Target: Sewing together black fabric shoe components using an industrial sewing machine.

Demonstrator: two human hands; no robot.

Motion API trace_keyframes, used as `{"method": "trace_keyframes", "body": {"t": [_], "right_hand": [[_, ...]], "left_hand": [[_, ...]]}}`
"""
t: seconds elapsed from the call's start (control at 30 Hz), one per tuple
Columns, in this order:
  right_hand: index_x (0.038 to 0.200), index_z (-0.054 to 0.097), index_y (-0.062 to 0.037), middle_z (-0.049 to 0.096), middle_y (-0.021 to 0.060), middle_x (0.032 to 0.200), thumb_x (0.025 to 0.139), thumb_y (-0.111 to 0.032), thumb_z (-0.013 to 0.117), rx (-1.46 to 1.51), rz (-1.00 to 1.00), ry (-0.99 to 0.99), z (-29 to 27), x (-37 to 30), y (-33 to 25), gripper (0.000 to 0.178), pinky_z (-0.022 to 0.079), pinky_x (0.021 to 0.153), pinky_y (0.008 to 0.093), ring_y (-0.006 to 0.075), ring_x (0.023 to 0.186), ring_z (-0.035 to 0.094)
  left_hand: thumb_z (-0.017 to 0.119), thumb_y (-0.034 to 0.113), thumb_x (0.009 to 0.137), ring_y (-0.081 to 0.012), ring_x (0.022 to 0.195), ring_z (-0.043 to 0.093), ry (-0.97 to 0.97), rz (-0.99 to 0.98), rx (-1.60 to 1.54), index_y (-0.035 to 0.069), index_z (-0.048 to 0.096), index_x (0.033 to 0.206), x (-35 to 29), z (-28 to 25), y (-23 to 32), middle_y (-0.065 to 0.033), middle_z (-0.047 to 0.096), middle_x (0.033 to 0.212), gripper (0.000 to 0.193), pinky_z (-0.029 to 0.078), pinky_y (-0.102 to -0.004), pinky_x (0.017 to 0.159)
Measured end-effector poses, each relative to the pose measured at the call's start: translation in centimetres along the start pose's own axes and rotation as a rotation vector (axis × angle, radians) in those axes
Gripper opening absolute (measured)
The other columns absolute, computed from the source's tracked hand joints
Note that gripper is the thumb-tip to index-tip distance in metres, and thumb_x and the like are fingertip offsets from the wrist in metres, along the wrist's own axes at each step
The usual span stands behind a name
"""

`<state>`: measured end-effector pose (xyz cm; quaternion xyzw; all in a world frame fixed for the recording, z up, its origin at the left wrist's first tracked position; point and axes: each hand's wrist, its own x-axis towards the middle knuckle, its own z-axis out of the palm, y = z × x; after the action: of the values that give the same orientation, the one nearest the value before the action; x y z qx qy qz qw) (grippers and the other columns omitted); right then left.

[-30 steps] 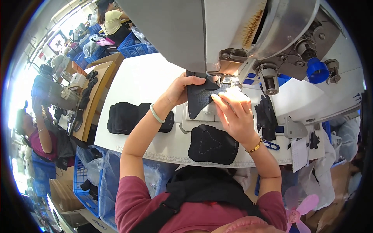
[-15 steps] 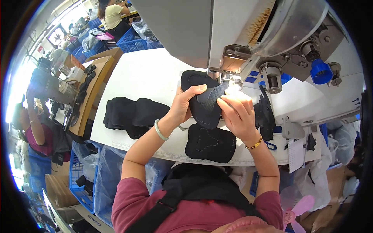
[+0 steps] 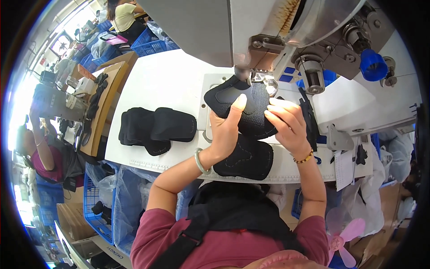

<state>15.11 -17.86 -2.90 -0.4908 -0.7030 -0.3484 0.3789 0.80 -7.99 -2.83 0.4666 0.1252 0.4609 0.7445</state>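
Observation:
A black fabric pad [image 3: 253,117] with pale stitch lines and a shinier textured strip lies tilted at the needle area of a sewing machine [image 3: 266,56]. My left hand [image 3: 225,131] grips its near left side, thumb on top and fingers hidden beneath. At the pad's right edge, my right hand [image 3: 289,123] pinches it between thumb and bent fingers. Another black pad [image 3: 256,162] with stitch marks rests flat just below, partly covered by my left hand and the held pad. Several similar pads [image 3: 139,127] are piled to the left on the white table [image 3: 168,74].
Black straps [image 3: 308,114] lie right of the machine bed. A small notepad [image 3: 344,169] hangs at the front right edge. Blue crates [image 3: 95,208] with plastic liners stand below left, and a pink fan [image 3: 340,242] is below right. Other people sit at the left and far left.
The pad has turned under the machine, its textured strip now lying to the right. My left hand has shifted right and closer to it; my right hand has slid along its right edge.

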Motion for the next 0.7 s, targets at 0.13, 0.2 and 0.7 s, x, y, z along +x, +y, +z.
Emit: {"method": "trace_keyframes", "body": {"t": [0.13,0.2,0.7], "right_hand": [[0.096,0.065,-0.0043,0.062,0.0052,0.105,0.070,-0.004,0.067,0.063,-0.038,-0.028,-0.9,0.7,0.9,0.026,0.050,0.082,0.0340,0.0225,0.099,0.060],[0.096,0.064,-0.0042,0.062,0.0051,0.105,0.070,-0.004,0.067,0.081,-0.060,-0.045,-1.2,0.6,1.2,0.026,0.051,0.082,0.0341,0.0227,0.099,0.061],[0.094,0.065,0.0007,0.066,0.0120,0.103,0.074,0.000,0.068,0.224,0.128,-0.032,-1.2,0.5,3.0,0.021,0.051,0.085,0.0347,0.0293,0.097,0.063]], "left_hand": [[0.058,0.013,0.092,-0.0060,0.080,0.055,0.060,-0.056,-0.103,0.001,0.062,0.096,-0.6,0.2,-0.3,0.0009,0.061,0.092,0.013,0.046,-0.0221,0.070],[0.058,0.013,0.092,-0.0062,0.080,0.055,0.035,-0.028,-0.083,0.000,0.062,0.096,-0.9,0.3,-0.4,0.0005,0.061,0.092,0.013,0.046,-0.0223,0.070],[0.057,0.009,0.093,-0.0067,0.074,0.052,-0.028,0.278,0.344,-0.003,0.060,0.093,-0.6,1.7,-0.6,0.0009,0.060,0.082,0.013,0.045,-0.0239,0.066]]}}
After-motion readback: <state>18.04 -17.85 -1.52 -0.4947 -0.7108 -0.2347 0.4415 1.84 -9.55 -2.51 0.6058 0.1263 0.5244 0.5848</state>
